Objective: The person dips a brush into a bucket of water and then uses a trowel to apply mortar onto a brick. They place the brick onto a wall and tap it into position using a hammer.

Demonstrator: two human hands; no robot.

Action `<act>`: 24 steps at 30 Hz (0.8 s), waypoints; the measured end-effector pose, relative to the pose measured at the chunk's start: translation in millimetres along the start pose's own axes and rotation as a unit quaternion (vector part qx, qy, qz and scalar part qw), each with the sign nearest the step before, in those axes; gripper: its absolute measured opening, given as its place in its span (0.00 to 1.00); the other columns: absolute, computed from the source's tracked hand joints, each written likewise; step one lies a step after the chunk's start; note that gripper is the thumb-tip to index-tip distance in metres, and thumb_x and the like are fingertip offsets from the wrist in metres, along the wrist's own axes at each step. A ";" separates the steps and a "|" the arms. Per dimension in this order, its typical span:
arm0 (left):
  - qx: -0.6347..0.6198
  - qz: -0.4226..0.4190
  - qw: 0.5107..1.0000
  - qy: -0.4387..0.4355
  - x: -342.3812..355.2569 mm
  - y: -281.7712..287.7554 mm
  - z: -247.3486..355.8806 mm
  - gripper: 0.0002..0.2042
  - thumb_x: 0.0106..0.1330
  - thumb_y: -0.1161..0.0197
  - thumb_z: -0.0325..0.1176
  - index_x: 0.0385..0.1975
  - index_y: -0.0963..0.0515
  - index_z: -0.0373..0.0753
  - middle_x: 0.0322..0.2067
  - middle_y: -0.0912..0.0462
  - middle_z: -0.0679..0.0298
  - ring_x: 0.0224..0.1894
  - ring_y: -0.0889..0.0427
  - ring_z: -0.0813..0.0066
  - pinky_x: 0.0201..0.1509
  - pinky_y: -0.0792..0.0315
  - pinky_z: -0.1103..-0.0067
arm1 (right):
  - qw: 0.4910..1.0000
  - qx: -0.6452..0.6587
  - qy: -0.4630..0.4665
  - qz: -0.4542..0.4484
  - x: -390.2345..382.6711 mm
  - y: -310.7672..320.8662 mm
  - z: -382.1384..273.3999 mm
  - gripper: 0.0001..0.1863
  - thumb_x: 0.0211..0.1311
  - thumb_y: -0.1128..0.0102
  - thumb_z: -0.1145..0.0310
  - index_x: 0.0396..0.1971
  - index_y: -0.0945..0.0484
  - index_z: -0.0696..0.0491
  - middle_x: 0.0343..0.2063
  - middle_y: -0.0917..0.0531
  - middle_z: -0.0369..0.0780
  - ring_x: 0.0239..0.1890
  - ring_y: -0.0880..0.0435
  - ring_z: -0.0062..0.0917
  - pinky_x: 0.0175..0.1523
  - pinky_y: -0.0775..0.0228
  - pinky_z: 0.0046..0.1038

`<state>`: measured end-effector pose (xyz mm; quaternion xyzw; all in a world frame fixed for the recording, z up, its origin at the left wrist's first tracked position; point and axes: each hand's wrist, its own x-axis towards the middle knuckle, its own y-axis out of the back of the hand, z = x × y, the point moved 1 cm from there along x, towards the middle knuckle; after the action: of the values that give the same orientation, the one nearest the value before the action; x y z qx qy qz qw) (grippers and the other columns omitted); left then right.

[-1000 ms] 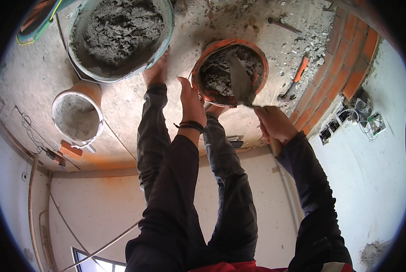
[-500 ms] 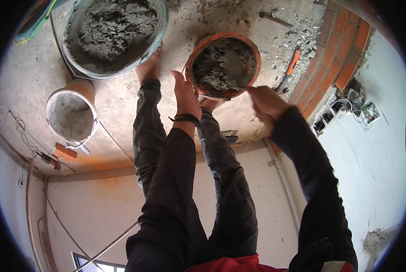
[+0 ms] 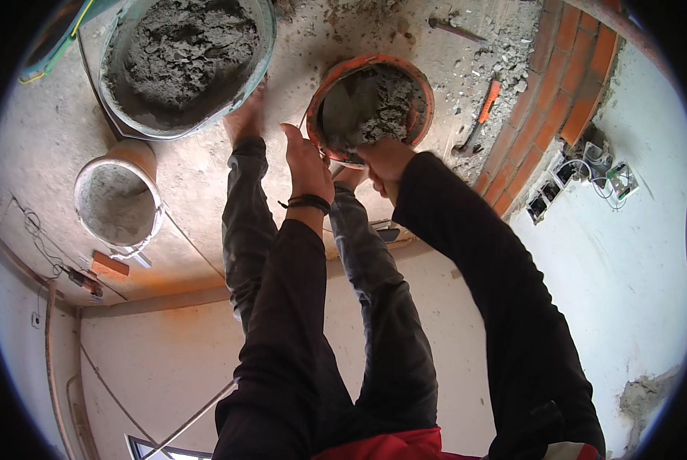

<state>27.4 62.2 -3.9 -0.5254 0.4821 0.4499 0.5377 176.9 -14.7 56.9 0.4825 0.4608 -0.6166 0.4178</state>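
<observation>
Right hand (image 3: 385, 162) closed round the trowel (image 3: 346, 116) at its handle, mostly hidden under my fist. Blade is down in the orange bucket (image 3: 370, 60), toward its left side, against the grey mortar (image 3: 393, 103). My left hand (image 3: 310, 175) is at the bucket's near-left rim, thumb up and apart; fingertips partly hidden, so can't tell how tight that grip is. Bucket's on the floor (image 3: 198, 172), just past my right foot (image 3: 349, 178).

Left of it: bigger green tub (image 3: 266, 61), also with mortar in it; pale pail (image 3: 142, 157) nearer me, loose brick (image 3: 110, 265) below that. Right: orange-handled hammer (image 3: 489, 101) lying by rubble (image 3: 506, 77), brickwork (image 3: 550, 107) beyond. Metal bar (image 3: 457, 29) farther off, upper right.
</observation>
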 end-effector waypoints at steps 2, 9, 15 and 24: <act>0.001 -0.003 1.000 0.008 1.8 6.3 -3.6 0.37 0.63 0.63 0.77 0.30 0.29 0.43 0.32 0.31 0.72 0.37 0.36 0.74 0.39 0.39 0.79 | 0.859 -0.493 0.134 0.030 11.5 10.7 26.9 0.16 0.65 0.50 0.61 0.26 0.18 0.56 0.29 0.16 0.46 0.29 0.16 0.34 0.34 0.24 0.38; 0.008 0.007 1.000 -0.023 5.7 3.8 -3.8 0.41 0.60 0.64 0.79 0.30 0.27 0.41 0.33 0.30 0.70 0.38 0.34 0.72 0.39 0.39 0.79 | 0.997 -0.003 -0.062 0.052 -54.4 52.0 -22.1 0.14 0.66 0.49 0.61 0.34 0.24 0.59 0.21 0.22 0.43 0.18 0.22 0.32 0.23 0.27 0.37; 0.016 -0.029 0.999 0.021 13.1 17.0 -1.8 0.41 0.58 0.64 0.80 0.29 0.27 0.42 0.34 0.30 0.71 0.40 0.34 0.70 0.38 0.39 0.78 | 0.786 -0.582 0.149 0.147 -2.8 39.7 43.5 0.13 0.61 0.49 0.69 0.26 0.18 0.60 0.28 0.16 0.48 0.36 0.14 0.44 0.44 0.22 0.44; 0.007 0.010 1.000 0.006 2.6 -0.4 -1.3 0.41 0.60 0.66 0.79 0.32 0.27 0.41 0.36 0.31 0.71 0.43 0.34 0.70 0.44 0.38 0.77 | 0.809 -0.533 0.094 0.227 -23.1 65.4 61.7 0.10 0.59 0.51 0.70 0.34 0.21 0.57 0.31 0.15 0.50 0.38 0.14 0.44 0.45 0.23 0.44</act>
<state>28.1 60.8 -6.4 -0.5193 0.4940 0.4486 0.5339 231.0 -87.7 75.6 0.3302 0.6315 -0.1130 0.6924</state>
